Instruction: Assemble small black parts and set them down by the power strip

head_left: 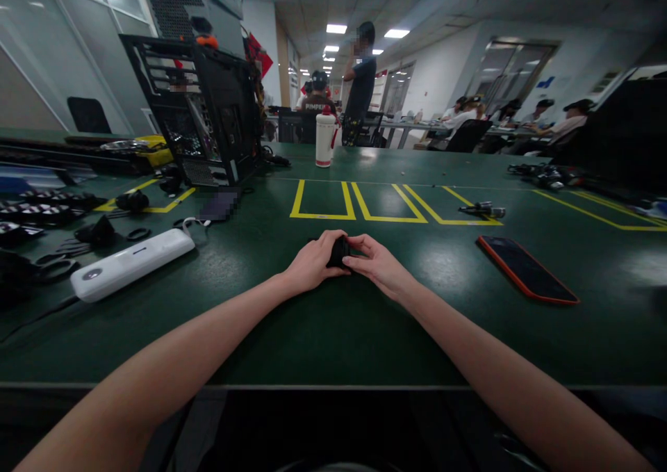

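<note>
Both hands meet over the dark green table (333,340), around a small black object (339,251) whose kind I cannot make out. My left hand (316,258) is wrapped over it from the left, with the thumb along its near side. From the right, my right hand (376,263) pinches its edge between thumb and fingers. The fingers cover much of the object, and it sits at or just above the tabletop. Beyond the hands, yellow tape outlines (323,217) mark the table.
An orange-edged phone (526,269) lies to the right, with a dark metallic tool (484,210) behind it. A white power strip (133,265) and black parts lie left. An open computer case (208,110) and a white bottle (325,140) stand behind. Several people are in the background.
</note>
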The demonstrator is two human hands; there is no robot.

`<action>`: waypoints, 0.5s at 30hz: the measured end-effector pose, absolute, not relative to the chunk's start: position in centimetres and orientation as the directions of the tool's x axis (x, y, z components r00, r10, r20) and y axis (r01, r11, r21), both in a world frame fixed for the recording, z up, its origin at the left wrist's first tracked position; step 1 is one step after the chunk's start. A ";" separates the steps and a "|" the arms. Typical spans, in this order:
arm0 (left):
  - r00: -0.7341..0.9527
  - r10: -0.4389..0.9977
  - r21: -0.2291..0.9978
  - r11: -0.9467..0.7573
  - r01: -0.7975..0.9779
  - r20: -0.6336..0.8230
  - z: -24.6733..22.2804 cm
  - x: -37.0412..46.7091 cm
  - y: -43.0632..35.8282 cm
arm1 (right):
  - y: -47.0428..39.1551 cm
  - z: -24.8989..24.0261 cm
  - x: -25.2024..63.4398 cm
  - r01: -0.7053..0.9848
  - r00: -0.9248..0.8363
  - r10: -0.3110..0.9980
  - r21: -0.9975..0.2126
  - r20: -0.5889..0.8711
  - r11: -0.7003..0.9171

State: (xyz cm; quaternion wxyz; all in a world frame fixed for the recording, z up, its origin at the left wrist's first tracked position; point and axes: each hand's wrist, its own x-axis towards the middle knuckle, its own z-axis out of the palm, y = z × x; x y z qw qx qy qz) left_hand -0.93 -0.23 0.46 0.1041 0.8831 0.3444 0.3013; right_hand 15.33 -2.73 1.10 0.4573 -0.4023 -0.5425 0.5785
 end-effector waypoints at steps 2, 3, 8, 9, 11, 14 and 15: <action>0.581 0.672 0.394 -0.741 0.545 0.459 0.5 -0.9 -0.2 | -2.7 1.1 15.3 -0.081 -0.237 0.971 -0.997 0.017 -0.002; 0.581 0.672 0.395 -0.741 0.544 0.460 0.4 -0.9 -0.2 | -2.6 1.1 15.2 -0.078 -0.222 0.975 -0.997 0.015 -0.003; 0.577 0.666 0.395 -0.745 0.537 0.473 0.3 -0.9 -0.2 | -2.2 0.8 15.2 -0.072 -0.192 0.980 -0.997 0.044 0.031; 0.576 0.666 0.394 -0.745 0.538 0.474 0.3 -0.8 -0.1 | -2.1 0.8 15.2 -0.069 -0.194 0.980 -0.997 0.048 0.035; 0.575 0.666 0.391 -0.746 0.540 0.476 0.2 -0.8 -0.1 | -2.1 0.7 15.3 -0.065 -0.194 0.980 -0.997 0.040 0.028; 0.578 0.667 0.385 -0.744 0.546 0.470 0.2 -0.9 -0.1 | -2.0 0.7 15.5 -0.065 -0.226 0.974 -0.998 0.007 -0.008; 0.579 0.669 0.384 -0.743 0.549 0.466 0.3 -0.9 -0.1 | -2.0 0.8 15.5 -0.065 -0.242 0.970 -0.998 0.005 -0.011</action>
